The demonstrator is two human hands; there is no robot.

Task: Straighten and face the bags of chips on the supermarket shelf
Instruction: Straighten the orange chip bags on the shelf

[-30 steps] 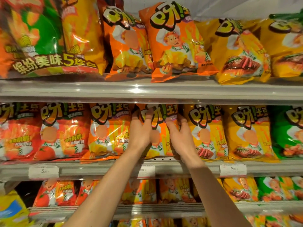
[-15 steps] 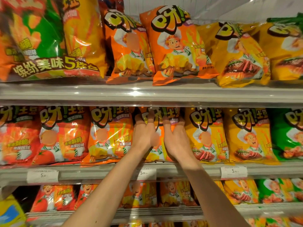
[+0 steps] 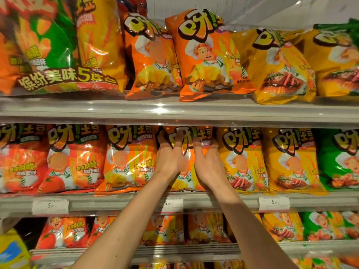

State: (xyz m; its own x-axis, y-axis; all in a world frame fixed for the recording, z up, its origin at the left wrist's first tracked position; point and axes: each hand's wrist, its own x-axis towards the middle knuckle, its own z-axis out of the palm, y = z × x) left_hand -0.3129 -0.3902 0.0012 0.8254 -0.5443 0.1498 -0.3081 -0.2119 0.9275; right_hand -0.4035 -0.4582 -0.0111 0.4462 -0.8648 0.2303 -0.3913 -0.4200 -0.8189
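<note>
An orange chip bag [image 3: 202, 135] stands upright on the middle shelf [image 3: 116, 203], between another orange bag [image 3: 128, 160] and a yellow bag [image 3: 240, 160]. My left hand [image 3: 169, 160] lies flat on the left half of its front, fingers spread and reaching to its top edge. Beside it my right hand [image 3: 208, 164] rests flat on the right half, fingers pointing up. Both hands cover most of the bag; only its logo and a strip between my wrists show. Neither hand wraps around the bag.
The middle row runs red, orange, yellow, then green bags [image 3: 340, 162]. On the top shelf [image 3: 174, 111] stand larger bags; one orange bag [image 3: 206, 55] leans with its bottom over the lip. Price tags [image 3: 172, 203] hang on the shelf edge. More bags [image 3: 163, 228] fill the lower shelf.
My hands moved from gripping the orange bag's sides to lying flat on its front, fingers higher up. The bag now stands straighter, and the view has shifted slightly downward.
</note>
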